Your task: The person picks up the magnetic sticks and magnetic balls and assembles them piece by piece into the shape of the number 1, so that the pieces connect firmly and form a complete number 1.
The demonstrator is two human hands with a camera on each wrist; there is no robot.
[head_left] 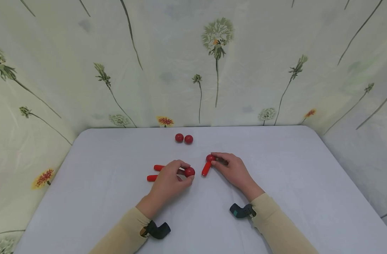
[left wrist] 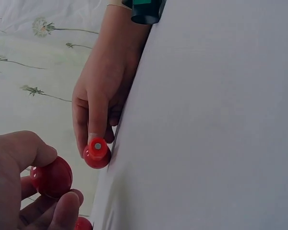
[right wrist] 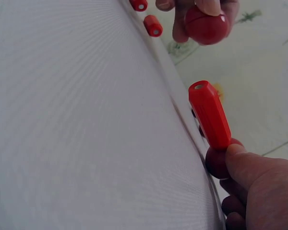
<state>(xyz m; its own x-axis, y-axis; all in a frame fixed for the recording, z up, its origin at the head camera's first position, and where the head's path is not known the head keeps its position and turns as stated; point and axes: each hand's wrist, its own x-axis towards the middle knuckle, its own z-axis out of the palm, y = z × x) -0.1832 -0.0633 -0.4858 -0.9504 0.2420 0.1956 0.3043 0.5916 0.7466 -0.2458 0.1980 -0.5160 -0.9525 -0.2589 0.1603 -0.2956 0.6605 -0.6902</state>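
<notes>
The left grip (head_left: 172, 179) is clamping on a glossy red ball (head_left: 189, 172), thumb and fingers pinching it about midway between the left and right edges of the tabletop (head_left: 117, 150), well in from its far edge. The right grip (head_left: 233, 170) is pinching a second ball (head_left: 210, 158) just to the right, while a faceted red rod (head_left: 206, 169) is meeting that ball and pointing toward the near edge. Both balls are probably light, rigid and slippery, so opposed fingertips across the widest part are giving the safest hold; the rod is looking stiff and best held at mid-length. Its free end is showing a small grey disc, possibly a magnet; whether rod and ball are joined or only touching is remaining unclear. Two further rods (head_left: 152, 178) are lying partly hidden by the left grip, and the right wrist view is cutting one off. Two spare balls (head_left: 188, 139) are resting near the far edge. Clearance beneath the left ball is proving hard to judge, and the near edge is falling outside the head view.
</notes>
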